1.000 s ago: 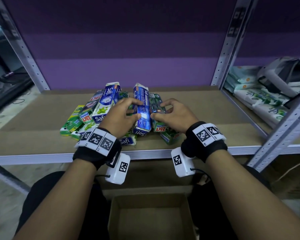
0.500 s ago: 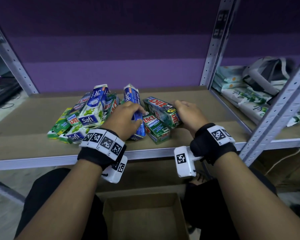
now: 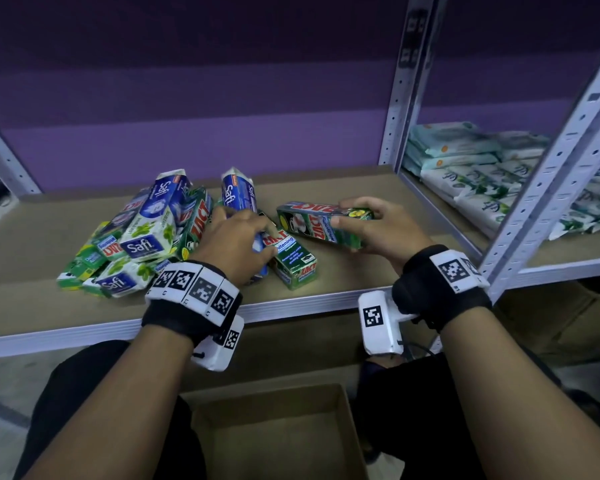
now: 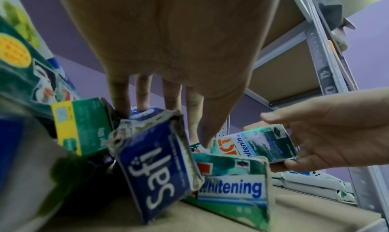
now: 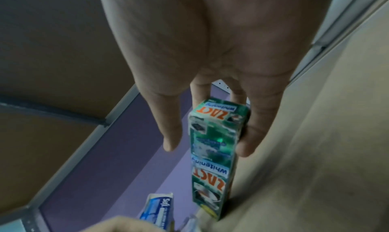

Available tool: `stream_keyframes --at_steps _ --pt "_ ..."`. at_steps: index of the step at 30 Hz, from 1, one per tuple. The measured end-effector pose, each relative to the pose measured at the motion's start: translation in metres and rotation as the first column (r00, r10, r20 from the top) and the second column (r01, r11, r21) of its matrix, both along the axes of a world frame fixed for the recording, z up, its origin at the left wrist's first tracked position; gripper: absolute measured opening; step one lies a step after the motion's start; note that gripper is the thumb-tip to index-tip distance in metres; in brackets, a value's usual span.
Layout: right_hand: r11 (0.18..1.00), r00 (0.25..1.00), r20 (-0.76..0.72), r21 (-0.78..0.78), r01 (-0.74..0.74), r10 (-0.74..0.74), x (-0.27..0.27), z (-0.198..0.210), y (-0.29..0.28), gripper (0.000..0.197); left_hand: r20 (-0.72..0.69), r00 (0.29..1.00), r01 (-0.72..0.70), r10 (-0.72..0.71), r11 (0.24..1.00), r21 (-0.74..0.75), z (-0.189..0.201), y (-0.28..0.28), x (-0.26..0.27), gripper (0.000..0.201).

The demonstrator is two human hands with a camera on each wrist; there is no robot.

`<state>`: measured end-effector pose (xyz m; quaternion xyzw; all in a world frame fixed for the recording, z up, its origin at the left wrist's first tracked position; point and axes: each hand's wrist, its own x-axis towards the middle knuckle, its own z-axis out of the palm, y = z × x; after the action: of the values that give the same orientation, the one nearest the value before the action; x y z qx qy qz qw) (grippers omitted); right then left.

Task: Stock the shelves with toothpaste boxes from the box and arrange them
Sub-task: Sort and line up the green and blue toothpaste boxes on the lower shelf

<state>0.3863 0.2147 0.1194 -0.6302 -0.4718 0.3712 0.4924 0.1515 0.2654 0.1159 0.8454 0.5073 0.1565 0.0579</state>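
Gripping a green ZACT box (image 3: pixel 321 223) between thumb and curled fingers, the right hand (image 3: pixel 378 230) holds it off to the right of the heap, one end of the carton down near the shelf (image 3: pixel 361 271). On this carton "ZACT" reads in orange-red letters, with "whitening" in blue on a white band in the right wrist view (image 5: pixel 212 152).

The left hand (image 3: pixel 232 240) lies over a blue Safi box (image 3: pixel 238 192), fingers (image 4: pixel 120 100) curled down along its far side and thumb on the near side, clasping it; the carton's torn end flap faces the left wrist camera, "Safi" in white on blue (image 4: pixel 155 165). Just beside it, flat on the shelf board, lies a second ZACT carton (image 3: pixel 293 261) with "Whitening" in blue print.

Left of the hands sits the pile of toothpaste boxes (image 3: pixel 136 240): white-and-blue Safi cartons with green leaf pictures, more green ZACT ones, and small green-and-yellow boxes whose print is too small to read.

Below the shelf edge, between the person's knees, stands an open cardboard box (image 3: pixel 278 434). In the next bay to the right are stacked soft white-and-green packs (image 3: pixel 482 174), their labels unreadable.
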Motion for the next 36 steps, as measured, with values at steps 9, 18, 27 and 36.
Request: stream_keyframes --at_steps 9,18,27,36 --pt "0.991 0.848 0.514 0.090 0.096 -0.129 0.005 -0.007 -0.002 0.065 0.013 1.000 -0.009 0.009 1.000 0.007 -0.001 0.002 -0.001 0.022" --pt "0.982 0.702 0.699 -0.001 0.191 -0.136 0.012 -0.008 0.002 0.050 0.093 0.996 0.012 -0.013 1.000 0.005 -0.003 0.004 -0.006 0.018" --pt "0.974 0.766 0.640 -0.137 0.183 -0.055 0.017 -0.016 0.012 0.046 0.013 0.997 -0.083 0.083 0.996 0.019 -0.001 0.002 -0.003 0.044" --pt "0.980 0.760 0.625 0.041 0.196 -0.178 -0.004 -0.005 0.013 0.020 0.045 0.983 -0.179 0.179 0.984 0.000 0.002 0.005 -0.008 0.061"
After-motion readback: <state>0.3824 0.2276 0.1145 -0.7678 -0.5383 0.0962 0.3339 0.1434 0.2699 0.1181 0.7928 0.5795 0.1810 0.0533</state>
